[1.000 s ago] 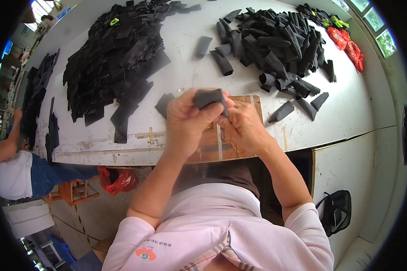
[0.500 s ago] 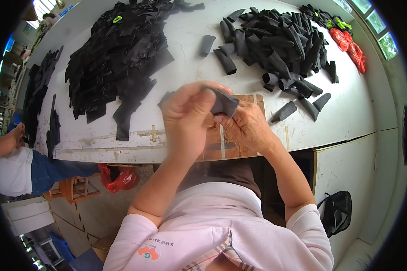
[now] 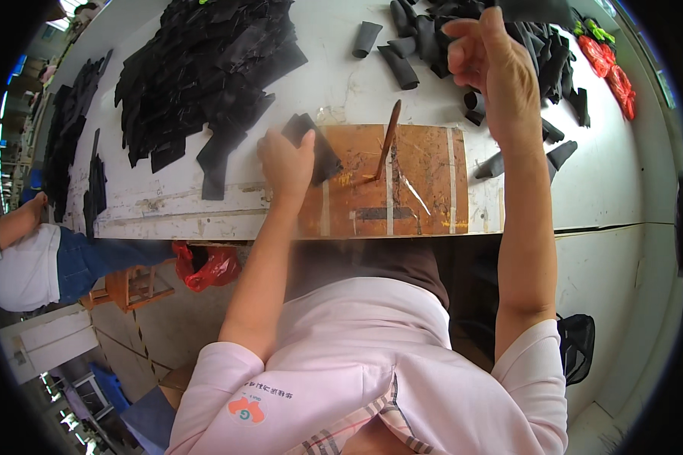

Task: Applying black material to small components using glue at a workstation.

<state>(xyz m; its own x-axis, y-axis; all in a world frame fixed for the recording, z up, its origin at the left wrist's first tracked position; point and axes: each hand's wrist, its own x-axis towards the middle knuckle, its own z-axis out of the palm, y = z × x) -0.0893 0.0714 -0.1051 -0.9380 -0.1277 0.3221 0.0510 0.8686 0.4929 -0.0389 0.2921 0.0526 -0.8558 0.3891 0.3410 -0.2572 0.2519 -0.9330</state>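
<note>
At the left edge of a worn brown board (image 3: 425, 174), my left hand (image 3: 284, 163) is closed on a black fabric piece (image 3: 324, 155) that sticks out past its thumb. My right hand (image 3: 508, 83) is raised at the far right, over a pile of black fabric tubes (image 3: 550, 64). Its fingers are apart and partly curled. A blurred black fabric tube (image 3: 542, 10) appears just beyond its fingertips, apparently out of the grip. From the board rises a pointed brown wooden peg (image 3: 389, 140), standing slightly tilted between my hands.
A large heap of flat black fabric pieces (image 3: 205, 76) covers the table's far left. Several loose tubes (image 3: 398, 67) lie beyond the board. Red plastic bags (image 3: 611, 72) sit at the far right; another red bag (image 3: 205, 265) hangs below the front edge. A person (image 3: 30, 258) is at the left.
My hands were together over the board with a black fabric tube and have parted. The right went far right over the tube pile; the left moved down left to a fabric piece. The peg is uncovered.
</note>
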